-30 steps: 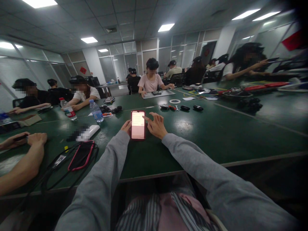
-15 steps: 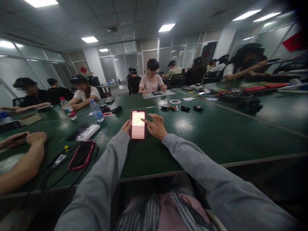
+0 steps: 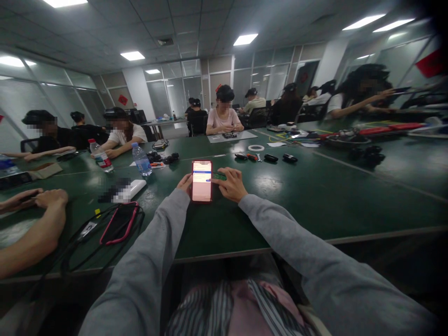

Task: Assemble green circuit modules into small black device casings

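Note:
A smartphone in a dark red case is upright in front of me, its screen lit with rows of text and a blue band across the upper part. My left hand grips its left edge. To the right of it is my right hand, fingers spread and partly bent, with the index fingertip at the right side of the screen. Whether that fingertip touches the glass I cannot tell. Nothing is held in my right hand.
On the green table, a phone in a pink case lies among black cables at left. Behind it stand two bottles, one blue-capped, one red-capped. A tape roll lies farther off. A co-worker's hands are at far left.
My right index fingertip has moved down and slightly right on the screen. A blue band now shows on the phone's display. The phone stays in my left hand.

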Tool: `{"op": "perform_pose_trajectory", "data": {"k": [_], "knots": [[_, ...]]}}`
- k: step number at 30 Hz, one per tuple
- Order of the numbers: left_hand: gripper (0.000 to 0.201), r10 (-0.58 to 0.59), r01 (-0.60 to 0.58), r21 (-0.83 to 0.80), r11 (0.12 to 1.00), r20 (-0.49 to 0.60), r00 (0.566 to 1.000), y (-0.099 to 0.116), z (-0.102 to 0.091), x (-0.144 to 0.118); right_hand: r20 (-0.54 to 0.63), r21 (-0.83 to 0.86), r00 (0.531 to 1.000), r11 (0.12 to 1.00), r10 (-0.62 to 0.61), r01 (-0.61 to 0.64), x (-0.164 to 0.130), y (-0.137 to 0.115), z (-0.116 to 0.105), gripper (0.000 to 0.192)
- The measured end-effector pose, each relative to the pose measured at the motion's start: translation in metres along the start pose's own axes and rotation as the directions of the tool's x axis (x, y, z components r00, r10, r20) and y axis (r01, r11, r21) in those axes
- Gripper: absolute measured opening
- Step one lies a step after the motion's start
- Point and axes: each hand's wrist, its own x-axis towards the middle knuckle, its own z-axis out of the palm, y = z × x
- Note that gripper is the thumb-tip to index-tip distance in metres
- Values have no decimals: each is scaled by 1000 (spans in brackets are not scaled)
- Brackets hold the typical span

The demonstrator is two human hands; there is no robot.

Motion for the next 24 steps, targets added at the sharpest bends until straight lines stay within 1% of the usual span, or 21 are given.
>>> {"op": "perform_pose_trajectory", "data": {"k": [4,7,13,16,19,24], "knots": [[48,10,-10,4,1000,10,1000,3,3,-3,0,3,1000,1000,-28,28,0,-1,1,43],[46,15,-15,13,1000,-1,1000,3,3,-4,16,0,1000,1000,-23,23,1,-2,1,44],[46,25,-25,7,1000,18,1000,3,3,-6,47,-7,999,1000,-13,13,1,-4,-2,45],[46,29,-29,1,1000,3,1000,4,6,-8,43,-6,999,1000,-20,20,1,-4,-1,44],[48,30,-30,-6,1000,11,1000,4,7,-8,26,-5,999,999,-31,31,0,-4,0,43],[49,31,-31,-8,999,10,999,1,4,-5,24,-5,999,1000,-26,27,0,-3,2,43]]}}
